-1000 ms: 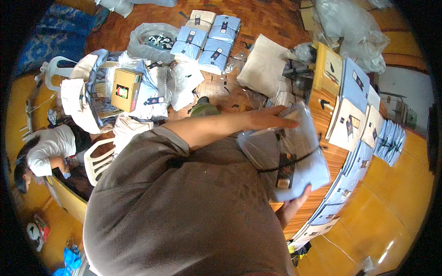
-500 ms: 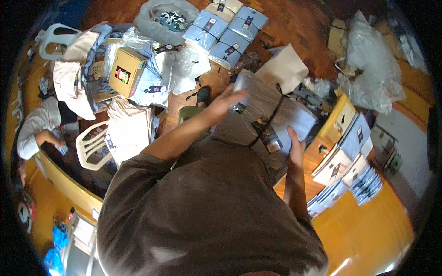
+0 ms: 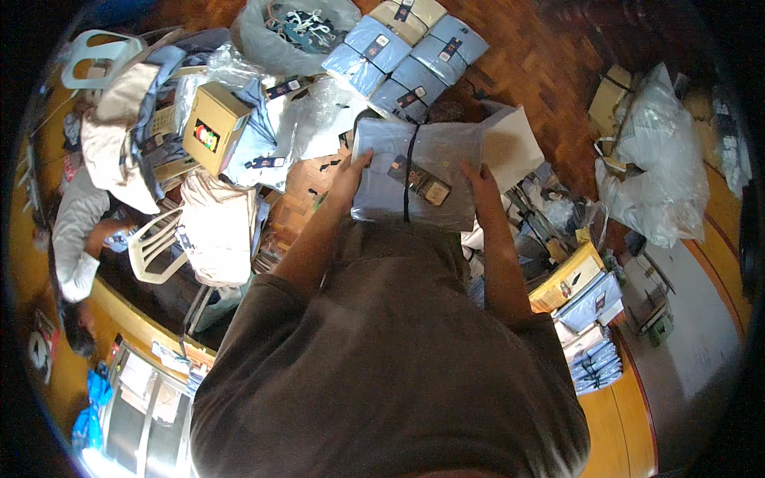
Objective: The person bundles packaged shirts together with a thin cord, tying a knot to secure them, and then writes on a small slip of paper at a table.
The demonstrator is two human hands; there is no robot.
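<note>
Blue bndl [image 3: 426, 163] btwn L+R fingers [image 3: 364, 159]

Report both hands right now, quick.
Left hand: holding the left edge of a flat, rectangular pale-blue bundle in clear plastic with a black band.
Right hand: holding its right edge.

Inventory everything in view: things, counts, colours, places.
wrapped bundle: one, blue, centre
strapped bundles: four piles, three blue, one beige, floor ahead
open bag: one, translucent, upper left of centre
garments: uncountable, beige and blue, left
cardboard box: one, brown, left, among garments
chairs: two, pale, left
other person: one, pale sleeve, far left
plastic bag: large one, clear, right
folded stack: one, blue, right, item count unclear
crumpled plastic: one, blue, lower left
left hand: one, bare, gripping bundle's left edge
right hand: one, bare, gripping bundle's right edge
</note>
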